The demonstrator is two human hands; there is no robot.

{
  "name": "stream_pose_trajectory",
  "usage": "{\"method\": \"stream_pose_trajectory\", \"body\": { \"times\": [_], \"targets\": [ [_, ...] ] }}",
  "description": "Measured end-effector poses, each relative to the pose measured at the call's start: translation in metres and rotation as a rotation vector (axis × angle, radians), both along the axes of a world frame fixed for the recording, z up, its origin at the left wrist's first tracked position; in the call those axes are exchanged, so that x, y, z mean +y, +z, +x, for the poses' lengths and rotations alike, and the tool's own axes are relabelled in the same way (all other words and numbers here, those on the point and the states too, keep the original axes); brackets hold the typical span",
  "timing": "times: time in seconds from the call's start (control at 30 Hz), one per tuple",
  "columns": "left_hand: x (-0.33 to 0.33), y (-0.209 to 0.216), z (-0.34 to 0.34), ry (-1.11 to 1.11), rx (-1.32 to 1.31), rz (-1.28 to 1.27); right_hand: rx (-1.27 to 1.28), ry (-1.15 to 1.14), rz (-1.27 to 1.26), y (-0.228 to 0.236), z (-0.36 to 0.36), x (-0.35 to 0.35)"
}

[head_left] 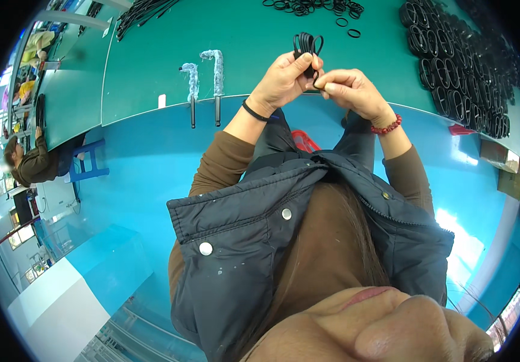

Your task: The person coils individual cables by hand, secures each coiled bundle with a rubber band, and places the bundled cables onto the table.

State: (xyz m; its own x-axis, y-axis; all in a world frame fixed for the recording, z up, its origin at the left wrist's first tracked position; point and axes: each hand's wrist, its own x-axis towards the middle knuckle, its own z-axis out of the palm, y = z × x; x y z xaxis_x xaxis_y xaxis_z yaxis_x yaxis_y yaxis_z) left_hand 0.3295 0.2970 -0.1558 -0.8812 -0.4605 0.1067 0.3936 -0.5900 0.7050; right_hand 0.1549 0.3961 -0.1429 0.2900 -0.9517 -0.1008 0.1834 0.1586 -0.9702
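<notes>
A coiled black cable (306, 43) is folded into a loop bundle above the near edge of the green table. My left hand (285, 77) is closed around the bundle, and its loops stick up past the thumb. Just below, my right hand (355, 90) pinches at the bundle's lower end, thumb against forefinger. A thin dark strand runs to these fingertips; whether it is cable or a band I cannot tell. Small black rings (354, 33), which look like rubber bands, lie farther off on the table, some loose and many in a heap.
Many coiled black cables (447, 66) are stacked at the right. Straight black cables (142, 18) lie at the far left. Two hook-shaped pieces in pale wrapping (217, 72) overhang the table's (151, 66) near edge. A co-worker (33, 158) sits at the left beside a blue stool (91, 166).
</notes>
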Motion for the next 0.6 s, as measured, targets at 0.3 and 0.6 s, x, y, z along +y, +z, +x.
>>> {"method": "stream_pose_trajectory", "body": {
  "times": [0.3, 0.6],
  "targets": [
    [0.004, -0.003, 0.012, 0.132, -0.200, -0.126, 0.303, -0.189, -0.278, 0.023, -0.017, 0.013],
    [0.017, 0.013, 0.015, -0.137, -0.423, -0.379, 1.085, -0.005, -0.432, 0.078, -0.018, 0.000]
  ]
}}
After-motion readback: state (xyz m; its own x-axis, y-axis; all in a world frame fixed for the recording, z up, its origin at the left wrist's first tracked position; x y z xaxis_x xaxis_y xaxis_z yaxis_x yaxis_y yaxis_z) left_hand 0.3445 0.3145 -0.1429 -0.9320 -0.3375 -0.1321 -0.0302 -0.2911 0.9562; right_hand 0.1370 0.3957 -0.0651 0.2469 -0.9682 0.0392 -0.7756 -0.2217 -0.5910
